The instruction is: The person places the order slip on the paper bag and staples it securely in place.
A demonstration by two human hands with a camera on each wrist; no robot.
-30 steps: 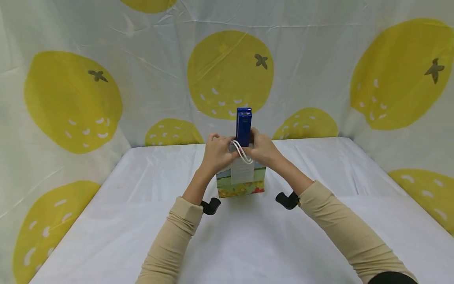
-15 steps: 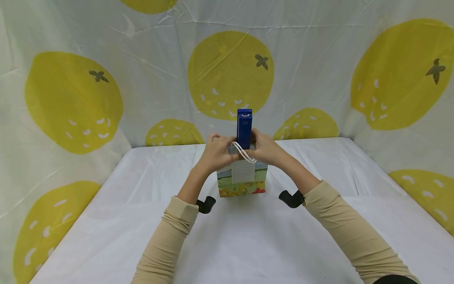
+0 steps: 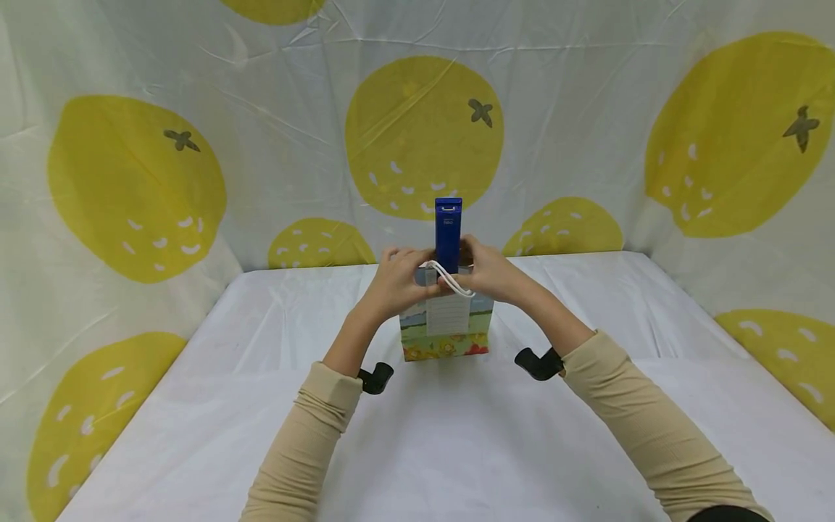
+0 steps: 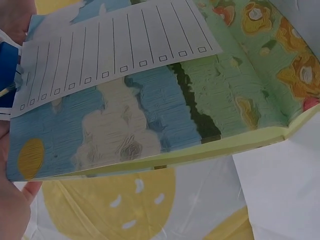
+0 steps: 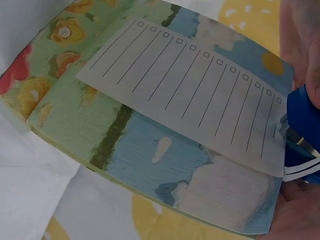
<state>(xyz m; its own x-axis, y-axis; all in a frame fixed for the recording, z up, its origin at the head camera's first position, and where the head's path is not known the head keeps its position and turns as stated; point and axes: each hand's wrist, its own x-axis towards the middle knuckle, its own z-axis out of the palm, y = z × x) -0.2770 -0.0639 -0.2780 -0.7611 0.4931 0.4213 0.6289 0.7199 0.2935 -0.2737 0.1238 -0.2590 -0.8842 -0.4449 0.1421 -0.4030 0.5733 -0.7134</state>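
Observation:
A blue stapler (image 3: 448, 232) stands on end at the top of a small paper gift bag (image 3: 443, 348) with a painted landscape. My left hand (image 3: 396, 284) pinches the bag's top edge, its fingertips close beside the stapler. From the other side my right hand (image 3: 492, 272) grips the stapler low down, its fingers partly hidden behind it. White cord handles (image 3: 450, 278) loop over the front between both hands. A lined sheet with checkboxes (image 5: 190, 90) lies flat against the bag's front, its top end beside the stapler's jaws. Whether a staple is in cannot be seen.
A white cloth (image 3: 450, 435) covers the table under the bag. Behind and at both sides hangs a white curtain (image 3: 561, 130) printed with big yellow lemons.
My hands spread slightly apart at the wrists, and the cord loop shifted a little to the right. The stapler dipped slightly, then rose again; small lettering on it now shows.

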